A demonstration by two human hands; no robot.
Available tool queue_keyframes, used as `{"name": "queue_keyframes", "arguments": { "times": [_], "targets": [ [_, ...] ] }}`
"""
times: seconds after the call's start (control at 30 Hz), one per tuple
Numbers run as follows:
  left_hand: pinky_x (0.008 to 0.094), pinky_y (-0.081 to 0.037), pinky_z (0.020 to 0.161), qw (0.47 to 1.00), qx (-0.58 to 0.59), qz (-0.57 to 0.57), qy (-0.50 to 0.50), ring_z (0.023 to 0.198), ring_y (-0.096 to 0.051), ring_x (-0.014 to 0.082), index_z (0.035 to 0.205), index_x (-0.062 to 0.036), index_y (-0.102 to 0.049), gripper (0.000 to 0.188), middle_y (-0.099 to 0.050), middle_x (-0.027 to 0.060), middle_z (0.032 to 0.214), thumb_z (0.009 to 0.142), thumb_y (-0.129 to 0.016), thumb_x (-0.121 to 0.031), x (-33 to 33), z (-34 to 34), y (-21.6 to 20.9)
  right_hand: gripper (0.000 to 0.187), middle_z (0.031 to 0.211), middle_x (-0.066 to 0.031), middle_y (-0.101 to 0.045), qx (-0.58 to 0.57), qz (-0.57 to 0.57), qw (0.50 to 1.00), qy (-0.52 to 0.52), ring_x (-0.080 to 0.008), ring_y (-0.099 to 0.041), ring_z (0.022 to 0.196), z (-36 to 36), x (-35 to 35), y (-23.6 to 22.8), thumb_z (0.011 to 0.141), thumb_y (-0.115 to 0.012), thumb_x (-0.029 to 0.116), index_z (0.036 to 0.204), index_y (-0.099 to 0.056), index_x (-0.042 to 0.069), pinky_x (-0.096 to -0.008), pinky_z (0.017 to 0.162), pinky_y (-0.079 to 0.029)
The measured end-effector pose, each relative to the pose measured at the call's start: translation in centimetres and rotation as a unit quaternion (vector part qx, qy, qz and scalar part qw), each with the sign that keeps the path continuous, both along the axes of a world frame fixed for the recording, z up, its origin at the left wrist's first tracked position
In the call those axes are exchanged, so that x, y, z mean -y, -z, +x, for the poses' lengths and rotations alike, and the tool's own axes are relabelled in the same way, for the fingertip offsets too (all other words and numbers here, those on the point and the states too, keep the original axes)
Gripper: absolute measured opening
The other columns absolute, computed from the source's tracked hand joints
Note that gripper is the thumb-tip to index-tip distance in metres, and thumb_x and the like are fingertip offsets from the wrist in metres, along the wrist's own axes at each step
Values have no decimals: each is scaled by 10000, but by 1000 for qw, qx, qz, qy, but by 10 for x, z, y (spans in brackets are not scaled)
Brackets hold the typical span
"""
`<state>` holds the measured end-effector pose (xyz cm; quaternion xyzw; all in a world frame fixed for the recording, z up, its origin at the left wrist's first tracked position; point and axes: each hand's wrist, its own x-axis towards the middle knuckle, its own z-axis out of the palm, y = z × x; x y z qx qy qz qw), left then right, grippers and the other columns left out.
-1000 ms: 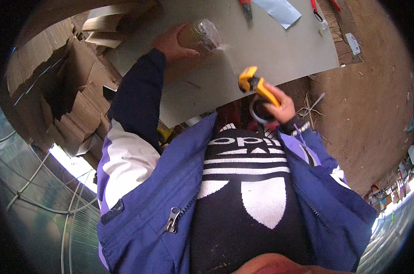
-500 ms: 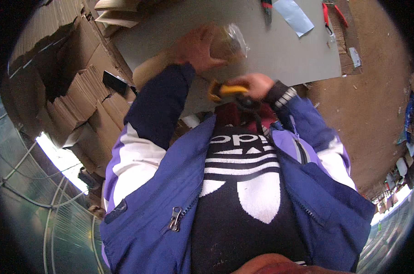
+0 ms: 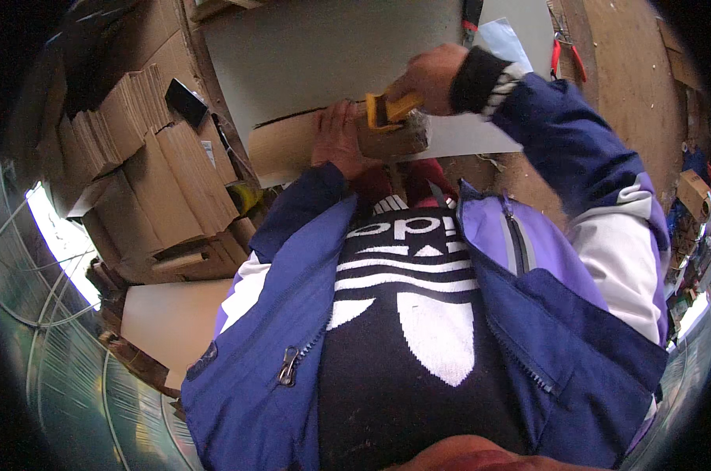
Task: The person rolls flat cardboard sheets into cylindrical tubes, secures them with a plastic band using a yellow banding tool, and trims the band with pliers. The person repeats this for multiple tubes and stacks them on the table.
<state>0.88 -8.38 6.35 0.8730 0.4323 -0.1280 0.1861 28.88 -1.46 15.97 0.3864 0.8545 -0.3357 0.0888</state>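
Observation:
A long brown cardboard package [image 3: 281, 149] lies across the pale board [image 3: 308, 55] in front of me. My left hand [image 3: 339, 140] rests on its middle, fingers stretched out flat over the top. Clear, shiny tape [image 3: 423, 132] covers the package's right end. My right hand [image 3: 426, 77] is closed round a yellow tape dispenser [image 3: 387, 112], which is at the package's top near that end. The dispenser's handle is partly hidden by my fingers. A dark gap or edge line runs along the package's far side.
Stacked flattened cardboard [image 3: 159, 157] fills the left, with a dark phone-like object [image 3: 186, 104] on it. Beyond my right hand lie a white paper sheet [image 3: 503, 43], a red-and-black tool [image 3: 471, 22] and red-handled pliers [image 3: 566, 56].
My right hand has swung up and away from my body with the tape dispenser, onto the package. The package has come nearer to me, and my left hand now lies flat on it.

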Motion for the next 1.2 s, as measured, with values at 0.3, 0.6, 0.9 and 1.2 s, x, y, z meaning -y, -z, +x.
{"name": "queue_keyframes", "arguments": {
  "times": [0.3, 0.6, 0.9, 1.2],
  "targets": [
    [544, -185, 1171, 995, -8, -17, 103, 1433, -243, 358, 1488, -83, -277, 1158, -312, 160, 1523, 610, -814, -614, -6, 47, -1, 512, 867, -116, -623, 31, -35, 981, 187, -337, -655, 814, 90, 59, 53, 768, -751, 221, 1244, -642, 375, -424, 743, -549],
    [429, -361, 1113, 982, -10, -185, 37, 1337, -433, 342, 1450, -67, -373, 1239, -445, 173, 1449, 481, -862, -664, -84, 80, 39, 664, 1393, -104, -545, -460, -251, 667, 529, -181, -528, 1252, 58, 193, 145, 742, -646, -66, 1384, -522, 47, -306, 1072, -401],
    [388, -408, 1083, 981, -18, -194, 23, 1285, -505, 315, 1431, -61, -413, 1200, -506, 172, 1406, 470, -901, -588, -84, 92, 25, 670, 1359, -93, -589, -377, -361, 679, 516, -189, -569, 1226, 28, 314, 126, 734, -706, -8, 1374, -529, 78, -303, 1054, -416],
    [385, -465, 1025, 966, 31, -256, 14, 1209, -578, 293, 1423, -102, -459, 1005, -574, 169, 1340, 618, -852, -558, -136, 95, 32, 582, 1186, -139, -682, -410, -341, 705, 467, -254, -644, 1076, -65, 163, 150, 742, -787, 213, 1270, -614, 41, -359, 946, -496]
  ]
}}
